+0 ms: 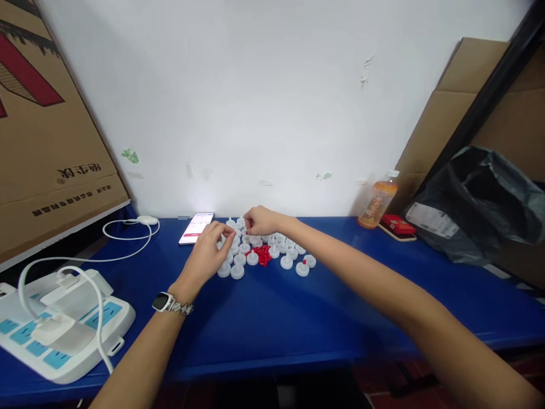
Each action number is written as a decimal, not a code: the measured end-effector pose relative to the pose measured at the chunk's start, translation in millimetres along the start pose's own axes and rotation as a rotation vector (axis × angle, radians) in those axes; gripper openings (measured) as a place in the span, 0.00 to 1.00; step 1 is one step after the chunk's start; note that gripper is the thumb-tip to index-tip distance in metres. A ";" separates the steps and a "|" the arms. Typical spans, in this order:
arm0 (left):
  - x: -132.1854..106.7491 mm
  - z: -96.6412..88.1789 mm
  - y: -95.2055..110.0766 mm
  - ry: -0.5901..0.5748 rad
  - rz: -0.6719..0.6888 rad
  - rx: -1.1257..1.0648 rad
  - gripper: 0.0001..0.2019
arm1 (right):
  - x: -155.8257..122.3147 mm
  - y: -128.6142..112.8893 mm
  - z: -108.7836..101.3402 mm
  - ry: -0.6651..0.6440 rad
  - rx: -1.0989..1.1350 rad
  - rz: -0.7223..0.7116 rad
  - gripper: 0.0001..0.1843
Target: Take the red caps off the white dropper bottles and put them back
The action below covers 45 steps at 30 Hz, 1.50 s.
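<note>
Several small white round caps point(272, 253) lie clustered on the blue table point(298, 318), with a little heap of red bits point(263, 255) among them. My left hand point(209, 251), with a watch at the wrist, hovers over the left side of the cluster, fingers pinched on a white cap. My right hand point(260, 220) is at the far side of the cluster, fingers curled in a pinch; what they hold is too small to name. The two hands nearly meet above the caps.
A lit phone point(196, 227) lies left of the caps. A white power strip point(55, 329) with plugs and cables sits at front left. An orange drink bottle point(378, 202), a red box point(397, 225) and a black bag point(477, 204) stand right. Cardboard leans at both sides.
</note>
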State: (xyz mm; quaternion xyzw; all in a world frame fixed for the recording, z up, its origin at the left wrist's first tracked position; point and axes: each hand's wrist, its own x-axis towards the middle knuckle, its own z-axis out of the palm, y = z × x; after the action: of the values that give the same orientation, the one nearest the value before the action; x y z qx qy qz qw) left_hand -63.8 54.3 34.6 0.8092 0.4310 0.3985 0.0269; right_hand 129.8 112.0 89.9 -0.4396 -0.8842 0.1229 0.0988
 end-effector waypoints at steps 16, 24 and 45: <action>-5.0 -4.2 0.6 -0.045 -0.028 -0.075 0.10 | 5.7 -14.5 -0.4 0.067 -0.010 0.001 0.08; -5.4 -1.7 0.9 -0.055 -0.015 -0.073 0.12 | -7.5 7.5 -3.4 0.058 0.030 0.113 0.07; -9.0 -7.3 -5.9 -0.177 0.003 -0.096 0.11 | 0.4 -0.4 28.9 0.077 0.063 0.020 0.05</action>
State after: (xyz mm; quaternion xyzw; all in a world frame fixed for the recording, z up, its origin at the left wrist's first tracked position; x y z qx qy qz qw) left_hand -75.5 49.4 31.7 0.8396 0.4060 0.3458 0.1031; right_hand 121.0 108.4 62.6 -0.4495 -0.8710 0.1348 0.1451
